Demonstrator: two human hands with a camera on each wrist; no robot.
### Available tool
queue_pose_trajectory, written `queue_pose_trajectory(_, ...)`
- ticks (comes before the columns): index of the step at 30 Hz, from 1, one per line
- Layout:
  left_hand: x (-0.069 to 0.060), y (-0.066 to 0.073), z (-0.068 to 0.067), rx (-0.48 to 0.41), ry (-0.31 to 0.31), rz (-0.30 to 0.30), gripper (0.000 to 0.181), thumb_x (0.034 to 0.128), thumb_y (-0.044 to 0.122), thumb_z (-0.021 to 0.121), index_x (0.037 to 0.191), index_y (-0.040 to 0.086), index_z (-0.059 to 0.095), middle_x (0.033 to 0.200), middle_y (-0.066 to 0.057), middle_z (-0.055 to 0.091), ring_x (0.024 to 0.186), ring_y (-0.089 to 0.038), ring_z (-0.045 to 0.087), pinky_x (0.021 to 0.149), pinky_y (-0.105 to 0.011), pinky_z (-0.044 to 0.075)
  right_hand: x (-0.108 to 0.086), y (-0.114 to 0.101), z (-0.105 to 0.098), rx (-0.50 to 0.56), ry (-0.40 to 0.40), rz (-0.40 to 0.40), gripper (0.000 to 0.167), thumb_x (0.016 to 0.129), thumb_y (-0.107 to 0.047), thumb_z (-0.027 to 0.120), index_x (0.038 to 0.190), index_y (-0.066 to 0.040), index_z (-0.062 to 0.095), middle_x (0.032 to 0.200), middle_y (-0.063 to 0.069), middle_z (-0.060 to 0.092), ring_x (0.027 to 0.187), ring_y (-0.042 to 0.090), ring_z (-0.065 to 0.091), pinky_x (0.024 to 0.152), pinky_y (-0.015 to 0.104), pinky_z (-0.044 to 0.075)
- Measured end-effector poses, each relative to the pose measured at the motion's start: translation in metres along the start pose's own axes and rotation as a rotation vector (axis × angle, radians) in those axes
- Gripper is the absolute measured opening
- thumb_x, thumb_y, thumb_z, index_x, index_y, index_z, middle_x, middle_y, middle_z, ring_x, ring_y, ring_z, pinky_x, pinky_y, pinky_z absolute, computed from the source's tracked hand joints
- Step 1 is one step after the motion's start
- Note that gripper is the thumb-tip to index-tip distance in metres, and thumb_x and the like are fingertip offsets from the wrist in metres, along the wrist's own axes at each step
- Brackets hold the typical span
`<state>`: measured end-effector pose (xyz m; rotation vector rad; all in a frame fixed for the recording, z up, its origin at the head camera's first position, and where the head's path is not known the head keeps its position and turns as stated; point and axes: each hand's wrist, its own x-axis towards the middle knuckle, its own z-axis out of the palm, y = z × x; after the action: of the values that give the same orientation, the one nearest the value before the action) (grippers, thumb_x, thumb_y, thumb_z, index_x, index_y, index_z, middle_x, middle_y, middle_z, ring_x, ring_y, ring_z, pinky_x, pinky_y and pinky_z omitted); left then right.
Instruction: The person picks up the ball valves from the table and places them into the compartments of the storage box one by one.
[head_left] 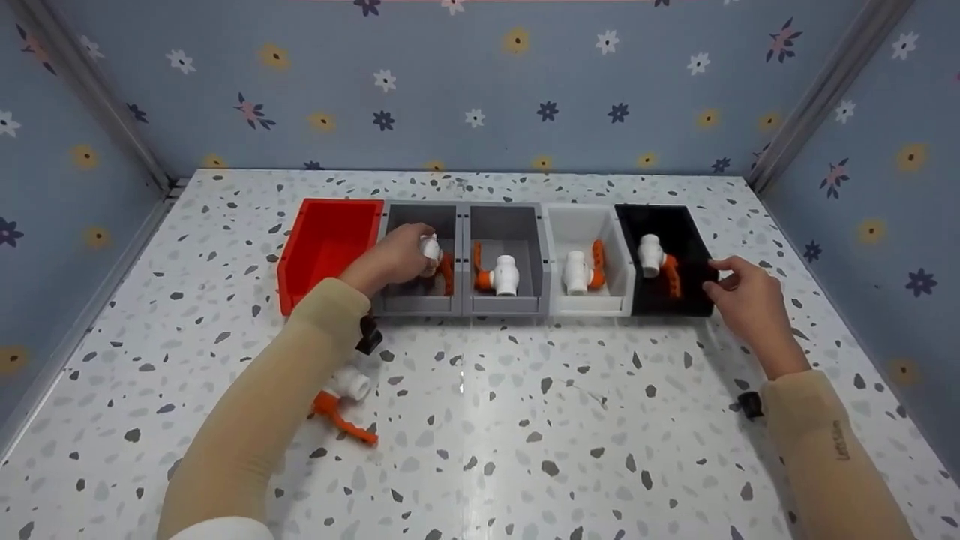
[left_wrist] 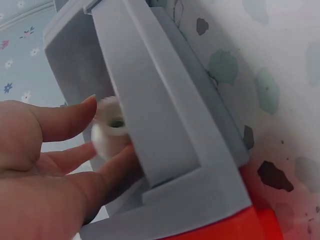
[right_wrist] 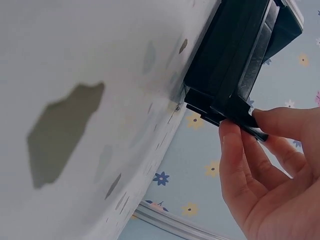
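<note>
My left hand (head_left: 400, 259) reaches into the left grey bin (head_left: 420, 304), its thumb and fingers round a white plastic ball valve (head_left: 430, 251) with an orange handle. In the left wrist view the valve's round open end (left_wrist: 110, 125) shows between the thumb and fingers, behind the bin's front wall. My right hand (head_left: 752, 306) pinches the right side rim of the black bin (head_left: 694, 236). The right wrist view shows thumb and fingertips on that rim. Inside the black bin lies another white valve (head_left: 651, 255) with an orange handle.
A red bin (head_left: 330, 232) stands at the row's left end. The second grey bin (head_left: 504, 225) and the white bin (head_left: 581, 217) each hold a valve. Another valve (head_left: 351, 384) lies on the speckled table, partly behind my left forearm. Flowered panels rise around the table.
</note>
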<state>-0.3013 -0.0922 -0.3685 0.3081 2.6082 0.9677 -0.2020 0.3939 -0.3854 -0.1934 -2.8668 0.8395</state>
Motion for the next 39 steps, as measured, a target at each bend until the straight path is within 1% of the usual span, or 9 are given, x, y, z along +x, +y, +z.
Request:
queue_pose_trajectory(3, -0.002, 0.002, -0.002, -0.009, -0.035, -0.031, 0.061, 0.0971, 0.008, 0.061, 0.151, -0.001, 0.034, 0.146, -0.019, 0.044, 0.120, -0.032, 0.048, 0.105, -0.048, 0.040, 0.001, 0.000, -0.001, 0.001, -0.006, 0.016, 0.041, 0.098, -0.016, 0.061, 0.138, -0.006, 0.056, 0.105, 0.022, 0.065, 0.088, 0.033, 0.062, 0.070, 0.043, 0.047)
queue_pose_trajectory(8, -0.006, 0.005, -0.004, -0.021, -0.057, -0.057, 0.062, 0.0998, 0.015, 0.059, 0.154, 0.002, 0.031, 0.153, -0.017, 0.038, 0.128, -0.031, 0.044, 0.109, -0.049, 0.036, 0.001, 0.000, -0.001, -0.005, -0.009, 0.009, 0.042, 0.098, -0.017, 0.061, 0.138, -0.006, 0.056, 0.104, 0.021, 0.065, 0.086, 0.032, 0.062, 0.068, 0.041, 0.047)
queue_pose_trajectory(13, -0.013, 0.007, -0.005, -0.030, -0.063, -0.037, 0.062, 0.1008, 0.018, 0.055, 0.155, 0.003, 0.030, 0.156, -0.016, 0.033, 0.131, -0.032, 0.041, 0.109, -0.050, 0.036, 0.000, 0.001, 0.000, -0.021, -0.005, -0.009, 0.042, 0.099, -0.019, 0.060, 0.139, -0.007, 0.056, 0.102, 0.020, 0.064, 0.082, 0.031, 0.061, 0.065, 0.041, 0.046)
queue_pose_trajectory(15, -0.016, 0.008, -0.006, -0.036, -0.065, -0.026, 0.061, 0.1010, 0.019, 0.055, 0.154, 0.003, 0.030, 0.156, -0.017, 0.033, 0.133, -0.033, 0.040, 0.109, -0.051, 0.035, 0.000, 0.002, 0.000, -0.017, -0.006, -0.008, 0.042, 0.099, -0.019, 0.060, 0.139, -0.007, 0.056, 0.102, 0.020, 0.064, 0.083, 0.031, 0.061, 0.066, 0.041, 0.046)
queue_pose_trajectory(19, -0.021, 0.008, -0.008, -0.040, -0.067, -0.030, 0.061, 0.1015, 0.023, 0.055, 0.154, 0.004, 0.031, 0.157, -0.016, 0.032, 0.138, -0.034, 0.036, 0.110, -0.052, 0.033, 0.001, 0.001, -0.001, -0.013, -0.012, -0.004, 0.042, 0.099, -0.019, 0.060, 0.138, -0.006, 0.056, 0.103, 0.021, 0.064, 0.085, 0.032, 0.061, 0.068, 0.042, 0.047)
queue_pose_trajectory(25, -0.030, 0.009, -0.011, -0.038, -0.056, -0.047, 0.058, 0.1013, 0.027, 0.057, 0.151, 0.005, 0.038, 0.153, -0.016, 0.039, 0.129, -0.033, 0.045, 0.105, -0.051, 0.040, 0.001, -0.001, -0.001, -0.004, -0.031, 0.014, 0.043, 0.099, -0.019, 0.060, 0.140, -0.006, 0.054, 0.105, 0.021, 0.064, 0.090, 0.033, 0.061, 0.070, 0.043, 0.047)
queue_pose_trajectory(30, -0.043, 0.012, -0.015, -0.033, -0.055, -0.053, 0.054, 0.1018, 0.030, 0.056, 0.149, 0.007, 0.042, 0.147, -0.013, 0.045, 0.121, -0.030, 0.050, 0.101, -0.049, 0.045, 0.001, -0.001, -0.001, -0.001, -0.036, 0.015, 0.042, 0.099, -0.019, 0.060, 0.139, -0.006, 0.054, 0.107, 0.022, 0.064, 0.092, 0.034, 0.062, 0.071, 0.043, 0.047)
queue_pose_trajectory(36, -0.060, 0.009, -0.020, 0.002, -0.031, 0.012, 0.046, 0.1017, 0.031, 0.056, 0.142, 0.009, 0.051, 0.138, -0.011, 0.053, 0.119, -0.029, 0.052, 0.097, -0.047, 0.048, 0.002, -0.002, -0.001, -0.006, -0.043, 0.037, 0.043, 0.099, -0.018, 0.060, 0.140, -0.007, 0.053, 0.107, 0.021, 0.062, 0.088, 0.032, 0.060, 0.069, 0.042, 0.047)
queue_pose_trajectory(39, -0.067, 0.003, -0.022, 0.025, -0.016, 0.049, 0.040, 0.1015, 0.029, 0.056, 0.136, 0.009, 0.056, 0.134, -0.011, 0.056, 0.117, -0.029, 0.053, 0.096, -0.047, 0.048, 0.001, -0.001, -0.001, -0.015, -0.024, 0.014, 0.042, 0.098, -0.016, 0.061, 0.139, -0.006, 0.055, 0.104, 0.021, 0.064, 0.085, 0.031, 0.060, 0.067, 0.041, 0.047)
